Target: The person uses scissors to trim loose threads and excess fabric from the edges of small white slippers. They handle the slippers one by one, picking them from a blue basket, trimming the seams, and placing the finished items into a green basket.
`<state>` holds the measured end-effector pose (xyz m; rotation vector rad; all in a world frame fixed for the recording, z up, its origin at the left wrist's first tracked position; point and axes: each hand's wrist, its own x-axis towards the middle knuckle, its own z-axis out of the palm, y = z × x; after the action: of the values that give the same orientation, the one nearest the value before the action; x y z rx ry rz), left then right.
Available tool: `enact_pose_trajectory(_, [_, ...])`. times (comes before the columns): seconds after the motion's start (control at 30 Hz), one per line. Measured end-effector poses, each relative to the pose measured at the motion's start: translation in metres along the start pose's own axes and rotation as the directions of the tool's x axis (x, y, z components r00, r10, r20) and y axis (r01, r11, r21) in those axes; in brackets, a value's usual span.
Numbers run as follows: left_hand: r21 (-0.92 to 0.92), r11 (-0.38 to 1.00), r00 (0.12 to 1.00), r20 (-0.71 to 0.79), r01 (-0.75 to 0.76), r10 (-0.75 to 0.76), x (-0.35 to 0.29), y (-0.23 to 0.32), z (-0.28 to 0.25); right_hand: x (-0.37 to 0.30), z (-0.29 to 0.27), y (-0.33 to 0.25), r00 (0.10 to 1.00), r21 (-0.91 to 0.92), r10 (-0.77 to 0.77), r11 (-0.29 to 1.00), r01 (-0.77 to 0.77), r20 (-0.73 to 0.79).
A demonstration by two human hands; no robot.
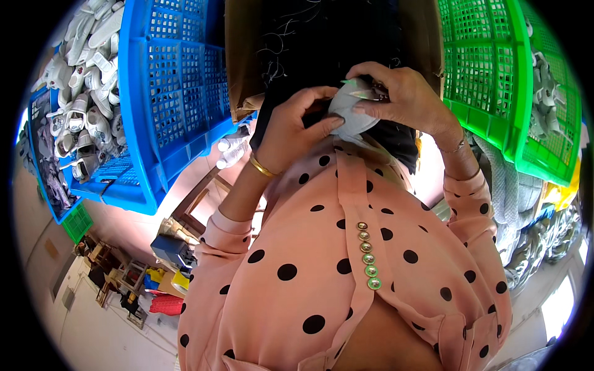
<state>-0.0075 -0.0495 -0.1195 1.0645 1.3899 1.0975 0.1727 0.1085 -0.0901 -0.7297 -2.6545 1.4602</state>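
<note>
In front of my chest, both hands hold a small light-grey piece [354,114], rounded like a shoe upper. My left hand [297,127] pinches its left edge between thumb and fingers. My right hand [405,99] is closed at its right side, thumb against the grey material. Between the right thumb and fingers, shiny pointed blades [370,93] show, which look like small thread snips lying over the piece; their handles are mostly hidden in that hand. Dark cloth [328,43] with loose pale threads on it lies just beyond my hands.
A tall blue plastic crate [139,117] stands at left beside a pile of white shoe uppers [86,117]. At right is a green crate [516,123] with more pale pieces. A cardboard box's edge [238,62] borders the dark cloth. Grey bundles [544,241] lie at far right.
</note>
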Motion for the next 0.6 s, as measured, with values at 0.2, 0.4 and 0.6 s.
enact_pose_trajectory(0.2, [0.212, 0.977, 0.953, -0.298, 0.015, 0.051, -0.005, 0.002, 0.020, -0.014, 0.018, 0.005, 0.969, 0.129, 0.121, 0.987, -0.094, -0.215])
enact_pose_trajectory(0.4, [0.600, 0.756, 0.921, -0.082, -0.260, 0.382, 0.007, -0.001, 0.016, -0.032, 0.026, 0.002, 0.917, 0.227, 0.291, 0.946, -0.232, -0.274])
enact_pose_trajectory(0.6, [-0.003, 0.995, 0.995, 0.003, 0.100, -0.100, 0.008, -0.004, 0.000, -0.035, 0.026, 0.003, 0.902, 0.118, 0.187, 0.981, -0.152, -0.389])
